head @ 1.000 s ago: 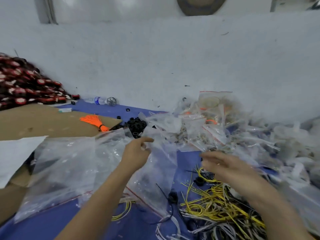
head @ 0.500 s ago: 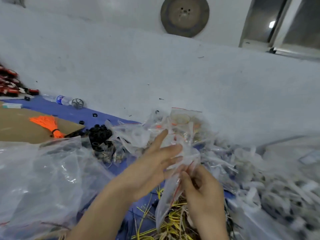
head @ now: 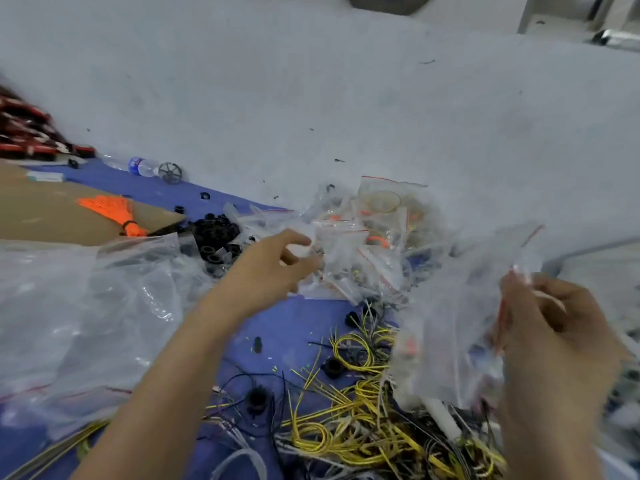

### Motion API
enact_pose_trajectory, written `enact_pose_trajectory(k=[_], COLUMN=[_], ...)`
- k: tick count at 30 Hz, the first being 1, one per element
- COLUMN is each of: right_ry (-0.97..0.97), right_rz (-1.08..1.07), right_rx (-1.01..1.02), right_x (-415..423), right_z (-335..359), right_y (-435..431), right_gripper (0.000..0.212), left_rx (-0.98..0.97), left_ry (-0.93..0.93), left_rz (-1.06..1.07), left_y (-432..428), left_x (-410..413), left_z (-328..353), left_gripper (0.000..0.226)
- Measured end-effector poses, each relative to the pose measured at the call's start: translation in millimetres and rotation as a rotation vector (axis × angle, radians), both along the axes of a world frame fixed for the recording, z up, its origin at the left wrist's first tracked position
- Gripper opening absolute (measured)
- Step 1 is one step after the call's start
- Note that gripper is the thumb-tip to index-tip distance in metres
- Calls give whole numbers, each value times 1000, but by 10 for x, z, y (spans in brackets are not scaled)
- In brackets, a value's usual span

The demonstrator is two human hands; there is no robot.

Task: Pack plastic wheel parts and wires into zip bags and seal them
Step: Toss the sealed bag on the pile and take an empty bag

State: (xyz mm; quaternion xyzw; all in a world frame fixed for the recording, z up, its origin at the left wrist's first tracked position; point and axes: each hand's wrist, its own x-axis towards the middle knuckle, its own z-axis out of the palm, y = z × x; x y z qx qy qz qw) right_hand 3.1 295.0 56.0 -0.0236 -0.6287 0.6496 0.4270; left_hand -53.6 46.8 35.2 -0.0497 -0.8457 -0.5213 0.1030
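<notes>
— At lower right, right hand (head: 554, 341): grip pinches the red-striped top edge of a zip bag (head: 460, 334). Contents?
— Blurred. An orange fleck and some white pieces, no more. Bag hangs over the yellow wires (head: 360, 424) on the blue worktop (head: 298, 327).
— Left hand (head: 270, 268)?
— Grip wide, thumb and fingers apart, at the edge of the heap of small bags (head: 367, 244). Contact cannot be told. Black wheel parts (head: 214, 237) lie just left of it.
— Any writing?
— Bottle (head: 140, 166) by the wall carries a blue label, unreadable. Right forearm is cut off at the frame edge.
</notes>
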Motion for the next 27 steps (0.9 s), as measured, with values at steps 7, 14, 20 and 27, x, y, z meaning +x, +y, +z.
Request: enact_pose_trajectory(k=[7, 14, 20, 27], right_ry=[-25, -260, -296, -278], right_rz=[-13, -69, -24, 278], right_rx=[393, 756, 741, 368], right_x=[185, 35, -25, 62], right_z=[256, -82, -76, -25], right_y=[282, -161, -153, -89], right_gripper=[14, 27, 25, 25], left_rx=[-524, -639, 271, -217], left_ry=[-218, -143, 186, 379], left_rz=[-238, -213, -447, -571], left_y=[346, 627, 416, 811], left_x=[-178, -169, 384, 586], left_z=[-561, -781, 295, 248], left_gripper=[24, 4, 11, 9])
